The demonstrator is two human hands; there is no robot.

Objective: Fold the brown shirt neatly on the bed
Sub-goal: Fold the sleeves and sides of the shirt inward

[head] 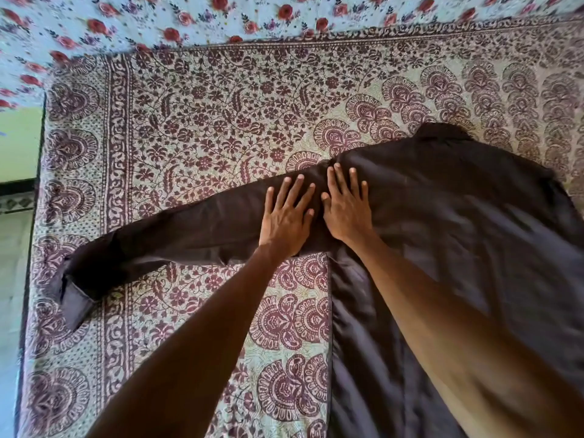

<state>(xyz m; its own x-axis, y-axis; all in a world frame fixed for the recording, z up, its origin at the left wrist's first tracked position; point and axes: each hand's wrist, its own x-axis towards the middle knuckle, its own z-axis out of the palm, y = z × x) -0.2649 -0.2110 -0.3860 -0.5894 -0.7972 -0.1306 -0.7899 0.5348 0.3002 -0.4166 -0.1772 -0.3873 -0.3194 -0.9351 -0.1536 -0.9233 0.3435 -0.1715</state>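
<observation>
Far to the left of the left hand (286,216), past the edge of the bed (196,311), a strip of pale floor (12,263) and a yellow-green wall (19,143) show. The bed is covered by a cream bedspread (221,115) printed in maroon with flowers and fan shapes. Beyond both hands, along its far edge, lies a light blue sheet (158,20) with red roses. The brown shirt (458,216) lies flat on the bedspread. Its sleeve (189,229) stretches leftward from under the left hand, slanting toward the person, and ends in a cuff (74,298) near the bed's left border. The left hand lies palm down on the upper sleeve, fingers straight and spread, gripping nothing. Just to its right, almost touching it, the right hand (346,210) presses flat at the shoulder seam, fingers straight and slightly apart, also gripping nothing. Beyond and to the right of the right hand sits the collar (441,131). The shirt's body spreads right and toward the person, partly hidden by the right forearm.
</observation>
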